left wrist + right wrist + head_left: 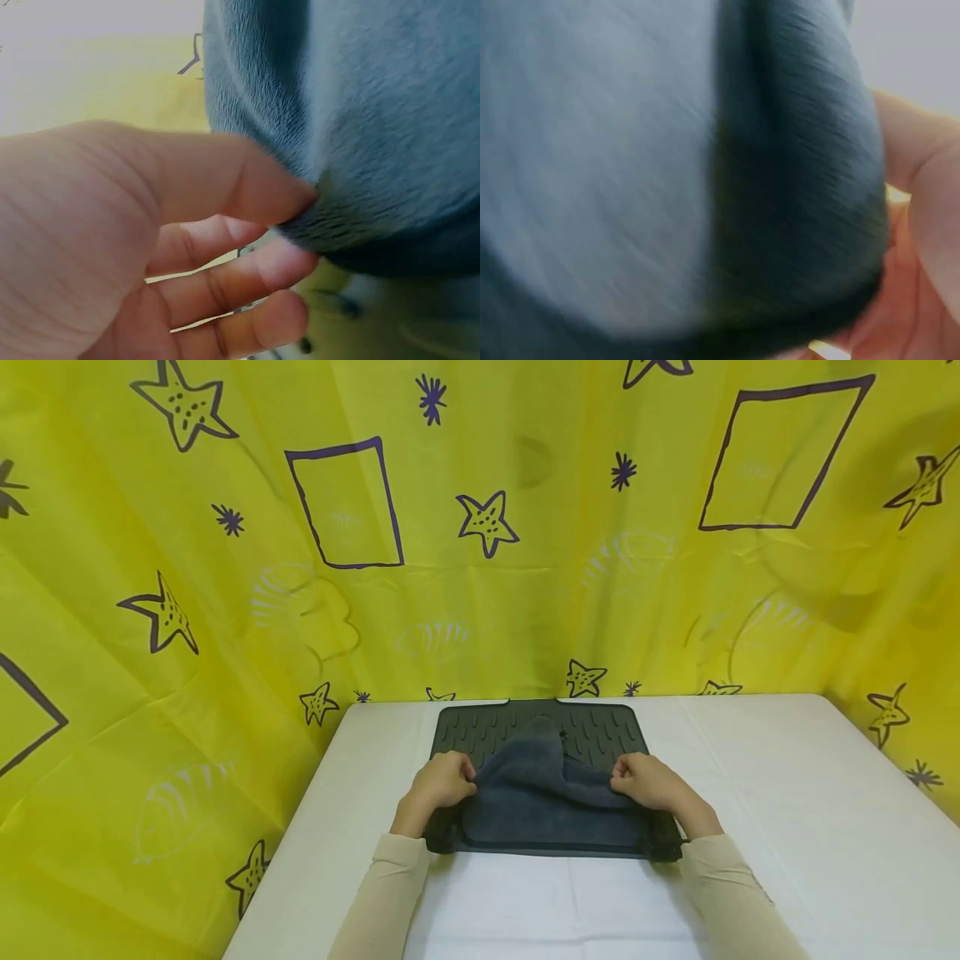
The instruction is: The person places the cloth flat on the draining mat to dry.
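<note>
A dark grey-blue plush cloth (536,777) is held up by both hands over a dark rubber mat (461,727) with raised ridges. My left hand (446,779) pinches the cloth's left edge; in the left wrist view, thumb and index finger nip the fabric (390,135) while the other fingers trail below. On the opposite side my right hand (648,781) grips the right edge. The right wrist view shows blurred cloth (645,165) in front of that hand, hiding its fingertips. A peak of cloth lies folded toward the mat's far side.
The mat lies on a white-covered table (757,793). A yellow curtain (525,610) printed with stars and frames hangs behind the table and along its sides. Dark wrist straps (442,837) sit at both sleeve cuffs.
</note>
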The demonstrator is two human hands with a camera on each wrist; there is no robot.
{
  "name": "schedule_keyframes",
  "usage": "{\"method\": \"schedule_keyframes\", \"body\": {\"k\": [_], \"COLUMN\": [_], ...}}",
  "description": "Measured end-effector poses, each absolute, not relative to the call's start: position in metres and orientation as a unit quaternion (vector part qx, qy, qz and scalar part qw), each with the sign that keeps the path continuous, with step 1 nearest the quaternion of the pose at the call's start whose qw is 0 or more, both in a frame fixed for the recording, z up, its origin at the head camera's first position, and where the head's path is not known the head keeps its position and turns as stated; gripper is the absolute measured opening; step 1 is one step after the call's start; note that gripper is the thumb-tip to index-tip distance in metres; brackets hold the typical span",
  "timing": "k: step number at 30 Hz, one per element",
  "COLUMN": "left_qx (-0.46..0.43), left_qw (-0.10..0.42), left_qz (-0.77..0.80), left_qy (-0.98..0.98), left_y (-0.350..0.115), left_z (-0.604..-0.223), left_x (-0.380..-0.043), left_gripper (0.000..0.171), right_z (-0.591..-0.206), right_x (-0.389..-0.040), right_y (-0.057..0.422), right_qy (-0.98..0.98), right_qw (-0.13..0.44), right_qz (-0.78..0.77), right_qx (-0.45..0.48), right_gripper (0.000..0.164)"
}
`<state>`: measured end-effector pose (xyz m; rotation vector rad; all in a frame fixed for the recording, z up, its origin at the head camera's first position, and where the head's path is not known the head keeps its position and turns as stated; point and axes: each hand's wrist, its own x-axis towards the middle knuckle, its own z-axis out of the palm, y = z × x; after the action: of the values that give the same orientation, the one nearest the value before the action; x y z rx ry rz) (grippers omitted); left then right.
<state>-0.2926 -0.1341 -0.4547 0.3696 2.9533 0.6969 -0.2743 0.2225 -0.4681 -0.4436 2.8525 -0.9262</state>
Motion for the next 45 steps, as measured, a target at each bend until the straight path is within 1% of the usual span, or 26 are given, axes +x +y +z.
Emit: {"method": "schedule_keyframes", "body": {"k": [4, 8, 11, 14, 18, 21, 25, 29, 33, 36, 42, 45], "left_qx": [0.123, 0.131, 0.142, 0.151, 0.153, 0.148, 0.146, 0.151, 0.152, 0.154, 0.137, 0.123], "left_qw": [0.062, 0.088, 0.095, 0.084, 0.050, 0.021, -0.002, -0.005, 0.005, 0.023, 0.078, 0.090], "left_qz": [0.223, 0.225, 0.231, 0.244, 0.270, 0.279, 0.267, 0.248, 0.229, 0.222, 0.224, 0.222], "left_qy": [0.965, 0.961, 0.958, 0.954, 0.949, 0.949, 0.953, 0.957, 0.962, 0.962, 0.962, 0.963], "left_y": [-0.137, -0.138, -0.139, -0.139, -0.137, -0.133, -0.124, -0.113, -0.101, -0.092, -0.077, -0.072], "left_z": [-0.453, -0.450, -0.448, -0.448, -0.452, -0.455, -0.454, -0.450, -0.445, -0.446, -0.450, -0.452], "left_x": [-0.292, -0.290, -0.289, -0.290, -0.294, -0.299, -0.310, -0.326, -0.342, -0.351, -0.360, -0.362], "left_gripper": [0.012, 0.011, 0.009, 0.009, 0.014, 0.016, 0.015, 0.012, 0.010, 0.012, 0.025, 0.029], "right_z": [-0.463, -0.461, -0.461, -0.460, -0.458, -0.456, -0.451, -0.446, -0.442, -0.445, -0.453, -0.455], "right_x": [-0.272, -0.271, -0.272, -0.274, -0.276, -0.278, -0.284, -0.296, -0.311, -0.320, -0.328, -0.330], "right_y": [0.234, 0.239, 0.240, 0.240, 0.236, 0.229, 0.219, 0.208, 0.196, 0.190, 0.183, 0.181], "right_qy": [0.934, 0.924, 0.920, 0.922, 0.926, 0.928, 0.931, 0.937, 0.945, 0.951, 0.960, 0.960], "right_qw": [0.065, 0.109, 0.129, 0.125, 0.091, 0.063, 0.057, 0.063, 0.089, 0.116, 0.130, 0.130], "right_qz": [-0.316, -0.326, -0.330, -0.330, -0.333, -0.338, -0.329, -0.293, -0.249, -0.217, -0.187, -0.184], "right_qx": [-0.155, -0.166, -0.165, -0.158, -0.150, -0.143, -0.148, -0.177, -0.195, -0.186, -0.164, -0.166], "right_gripper": [0.009, 0.009, 0.012, 0.019, 0.023, 0.021, 0.018, 0.015, 0.014, 0.014, 0.018, 0.021]}}
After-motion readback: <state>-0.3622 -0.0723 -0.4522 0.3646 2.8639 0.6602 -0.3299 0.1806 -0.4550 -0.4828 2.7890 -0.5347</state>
